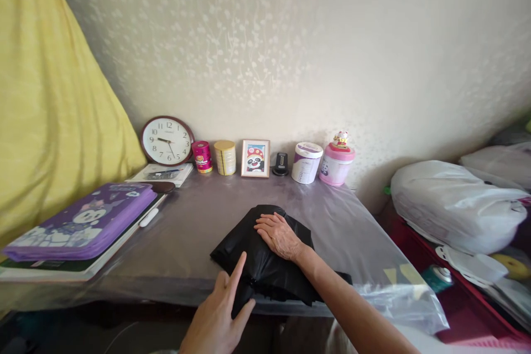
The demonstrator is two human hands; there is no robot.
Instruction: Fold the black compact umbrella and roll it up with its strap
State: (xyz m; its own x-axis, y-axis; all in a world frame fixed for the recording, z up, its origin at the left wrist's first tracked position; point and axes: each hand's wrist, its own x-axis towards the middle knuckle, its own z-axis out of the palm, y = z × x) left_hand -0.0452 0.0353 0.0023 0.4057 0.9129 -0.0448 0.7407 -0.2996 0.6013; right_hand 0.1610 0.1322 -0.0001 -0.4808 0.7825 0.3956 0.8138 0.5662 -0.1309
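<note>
A crumpled black plastic bag (274, 276) lies near the front edge of the table, its corners spread and its near part bunched up. My right hand (280, 235) rests flat on top of it, fingers together and stretched out, pressing rather than gripping. My left hand (226, 307) is at the bag's near left side. Its index finger points forward and its thumb stands apart, with a black fold of the bag showing between them. The other left fingers are curled and partly hidden.
A plastic-covered table (194, 232) fills the middle. Along the wall stand a clock (167, 141), tins, a picture frame (255, 159) and tubs. On the left a purple case (83, 221) lies on books. A red bin (468, 304) and white bags (456, 199) are at right.
</note>
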